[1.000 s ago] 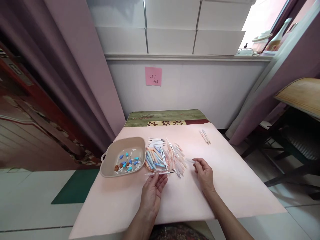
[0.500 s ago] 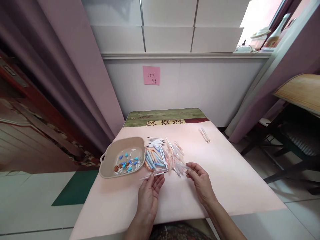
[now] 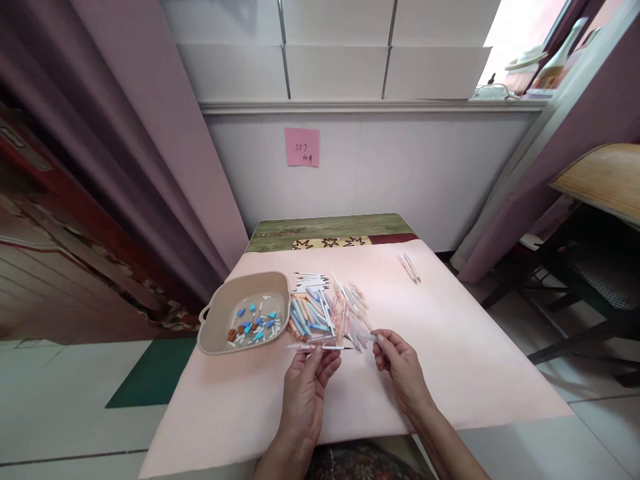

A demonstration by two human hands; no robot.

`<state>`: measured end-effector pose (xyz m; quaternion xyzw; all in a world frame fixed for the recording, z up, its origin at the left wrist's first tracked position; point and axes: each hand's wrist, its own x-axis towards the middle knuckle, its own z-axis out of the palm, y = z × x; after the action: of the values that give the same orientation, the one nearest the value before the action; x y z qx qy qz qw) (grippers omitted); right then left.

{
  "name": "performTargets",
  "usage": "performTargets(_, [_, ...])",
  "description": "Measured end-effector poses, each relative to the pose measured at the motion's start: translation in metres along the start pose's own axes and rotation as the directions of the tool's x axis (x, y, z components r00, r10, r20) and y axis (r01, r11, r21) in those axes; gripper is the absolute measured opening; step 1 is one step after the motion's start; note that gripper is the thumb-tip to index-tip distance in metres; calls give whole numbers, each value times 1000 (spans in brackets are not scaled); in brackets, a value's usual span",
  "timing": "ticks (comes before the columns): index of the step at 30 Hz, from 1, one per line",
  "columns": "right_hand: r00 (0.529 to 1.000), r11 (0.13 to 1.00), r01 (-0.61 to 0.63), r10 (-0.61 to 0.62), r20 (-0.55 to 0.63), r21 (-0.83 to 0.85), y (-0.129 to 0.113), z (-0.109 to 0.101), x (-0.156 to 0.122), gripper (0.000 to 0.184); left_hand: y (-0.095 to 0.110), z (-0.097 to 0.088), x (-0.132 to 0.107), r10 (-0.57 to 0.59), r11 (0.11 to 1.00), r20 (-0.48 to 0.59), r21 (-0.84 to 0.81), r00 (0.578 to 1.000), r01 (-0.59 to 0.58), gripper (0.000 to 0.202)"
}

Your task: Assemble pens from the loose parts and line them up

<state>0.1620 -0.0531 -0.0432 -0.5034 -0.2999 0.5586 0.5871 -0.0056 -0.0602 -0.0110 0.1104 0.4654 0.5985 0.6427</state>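
My left hand (image 3: 306,387) is closed on a pen refill (image 3: 336,348), white with a dark tip pointing right. A pale pinkish pen barrel (image 3: 299,347) shows at its left end; whether the refill sits inside it I cannot tell. Pinched in my right hand (image 3: 397,363) is a translucent pen tube (image 3: 369,337), its far end pointing left over the pile. Just beyond both hands lie blue and orange pen barrels (image 3: 310,312), clear patterned tubes (image 3: 345,310) and a row of white refills (image 3: 310,281).
A beige basin (image 3: 210,333) at the left holds blue and brown small parts and white bits. Two pens (image 3: 410,268) lie at the far right of the pink-covered table (image 3: 450,360). A pink note (image 3: 302,147) is stuck on the wall, and a wooden chair (image 3: 600,180) stands to the right.
My left hand has moved slightly right, and the dark-tipped refill now shows extending to the right from it. My right hand stays near the same spot, still pinching the translucent tube.
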Motion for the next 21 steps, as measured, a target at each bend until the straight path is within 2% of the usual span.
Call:
performTargets(8, [991, 989, 134, -132, 26, -58, -8, -3, -14, 25, 2, 7, -8, 49, 998, 70, 39, 996, -52, 27])
performTargets(12, [988, 984, 153, -150, 37, -94, -10, 0, -18, 25, 0, 8, -10, 55, 997, 85, 51, 995, -59, 31])
performTargets(17, [985, 979, 169, -167, 33, -113, -8, 1, -19, 25, 2, 5, -7, 24, 1000, 43, -5, 999, -24, 18])
performTargets(21, [973, 948, 233, -227, 51, -216, -9, 1, -24, 27, 4, 1, -2, -48, 996, -12, -74, 999, 47, 4])
